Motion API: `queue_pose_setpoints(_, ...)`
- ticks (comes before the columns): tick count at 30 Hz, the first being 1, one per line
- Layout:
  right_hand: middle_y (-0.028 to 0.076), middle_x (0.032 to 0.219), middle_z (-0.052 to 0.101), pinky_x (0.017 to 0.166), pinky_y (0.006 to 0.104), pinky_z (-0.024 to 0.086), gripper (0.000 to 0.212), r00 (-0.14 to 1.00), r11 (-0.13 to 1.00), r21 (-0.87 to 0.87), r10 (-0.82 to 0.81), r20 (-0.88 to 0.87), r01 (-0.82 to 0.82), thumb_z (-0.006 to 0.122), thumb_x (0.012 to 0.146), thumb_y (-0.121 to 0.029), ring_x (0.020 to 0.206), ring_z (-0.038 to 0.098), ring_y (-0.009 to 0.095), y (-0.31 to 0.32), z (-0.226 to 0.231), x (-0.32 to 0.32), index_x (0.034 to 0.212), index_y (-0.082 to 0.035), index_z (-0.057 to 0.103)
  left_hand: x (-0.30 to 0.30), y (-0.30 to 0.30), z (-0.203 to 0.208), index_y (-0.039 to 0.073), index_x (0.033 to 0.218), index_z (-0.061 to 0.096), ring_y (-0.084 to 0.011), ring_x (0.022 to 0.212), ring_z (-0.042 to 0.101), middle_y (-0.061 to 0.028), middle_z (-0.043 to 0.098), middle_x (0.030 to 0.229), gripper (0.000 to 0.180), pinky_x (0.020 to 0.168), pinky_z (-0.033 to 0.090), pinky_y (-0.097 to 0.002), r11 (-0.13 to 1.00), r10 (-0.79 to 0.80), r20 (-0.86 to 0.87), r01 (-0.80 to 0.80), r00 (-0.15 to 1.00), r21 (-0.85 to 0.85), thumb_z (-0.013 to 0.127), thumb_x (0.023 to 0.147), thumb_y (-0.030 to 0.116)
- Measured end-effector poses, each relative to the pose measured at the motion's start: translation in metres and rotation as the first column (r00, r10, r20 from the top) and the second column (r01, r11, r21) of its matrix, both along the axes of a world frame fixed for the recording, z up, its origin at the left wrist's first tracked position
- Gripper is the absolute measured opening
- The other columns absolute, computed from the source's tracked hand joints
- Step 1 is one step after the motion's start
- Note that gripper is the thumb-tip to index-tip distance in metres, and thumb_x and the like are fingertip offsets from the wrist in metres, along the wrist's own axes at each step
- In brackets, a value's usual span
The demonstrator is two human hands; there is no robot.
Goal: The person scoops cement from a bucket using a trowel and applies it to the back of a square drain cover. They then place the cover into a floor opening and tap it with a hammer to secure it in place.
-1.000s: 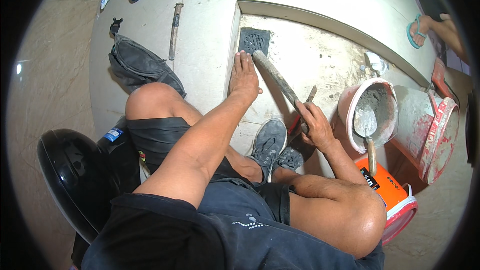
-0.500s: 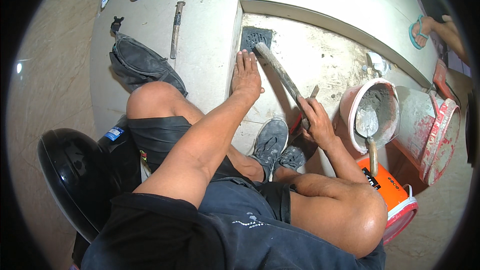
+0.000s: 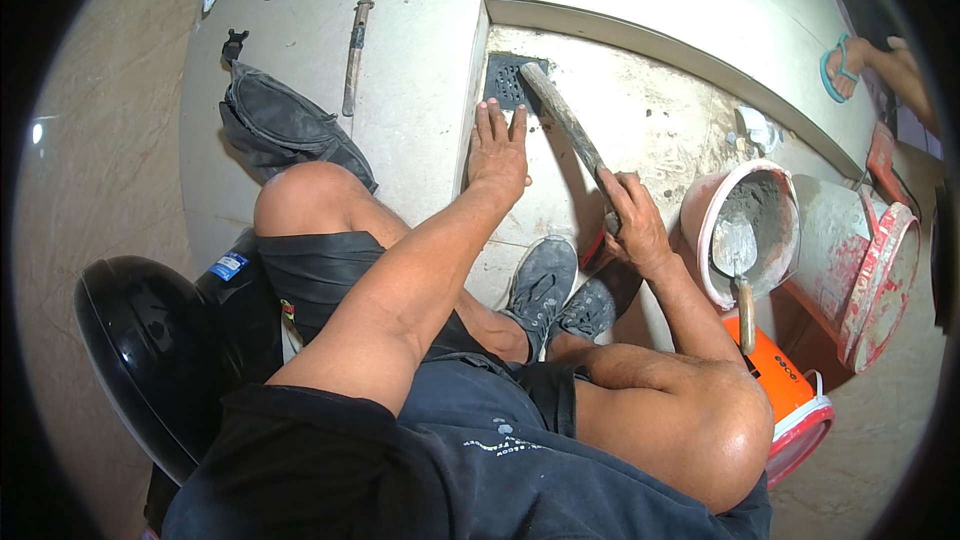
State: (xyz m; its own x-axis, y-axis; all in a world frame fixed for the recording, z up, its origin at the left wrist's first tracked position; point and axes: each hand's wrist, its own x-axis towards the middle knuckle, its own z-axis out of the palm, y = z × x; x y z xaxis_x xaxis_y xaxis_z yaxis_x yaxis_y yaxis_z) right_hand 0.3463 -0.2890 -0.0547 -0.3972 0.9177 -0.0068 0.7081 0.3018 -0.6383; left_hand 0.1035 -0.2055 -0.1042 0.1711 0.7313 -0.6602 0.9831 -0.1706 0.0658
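My left hand lies flat with its fingers spread, the fingertips at the near edge of a dark square floor drain cover. The cover sits in the corner of a recessed, stained floor patch. My right hand is closed around a hammer near its head end, which the fingers mostly hide. Its worn wooden handle slants up and left, with the butt end over the right side of the drain cover. Whether the butt touches the cover, I cannot tell.
At right stands a bucket of grey mortar with a trowel in it. Beside it are a stained bucket and an orange one. A chisel and black bag lie left. Another person's sandalled foot is far right.
The hammer's butt end has moved slightly up and right, showing more of the drain cover. My right hand has turned a little with it; my left fingers have spread wider.
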Motion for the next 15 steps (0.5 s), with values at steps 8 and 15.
queue_pose_setpoints(8,0.023,0.115,0.056,0.086,0.0465,0.054,0.065,0.997,0.997,0.032,0.067,0.037,-0.068,0.067,0.082,-0.004,0.099,0.061,0.041,0.007,-0.001,0.000,0.145,0.000,0.051,0.000,0.000,-0.002,0.006,0.169,0.000,-0.0500,0.160,-0.001,-0.0346,0.003,0.171,0.120,0.132,0.014,-0.0535,1.000,-0.012,-0.011,0.012,1.000,0.004,0.082,0.089,0.041)
queue_pose_setpoints(15,0.023,0.113,0.055,0.085,0.0464,0.053,0.068,0.996,0.996,-0.013,0.092,0.019,-0.091,0.066,0.081,-0.003,0.098,0.059,0.040,0.013,0.011,-0.005,0.147,0.001,0.049,0.000,0.001,-0.001,0.005,0.168,0.005,-0.0500,0.160,-0.001,-0.0346,0.004,0.171,0.117,0.131,0.015,-0.0537,1.000,-0.009,-0.001,0.009,1.000,0.011,0.082,0.089,0.041)
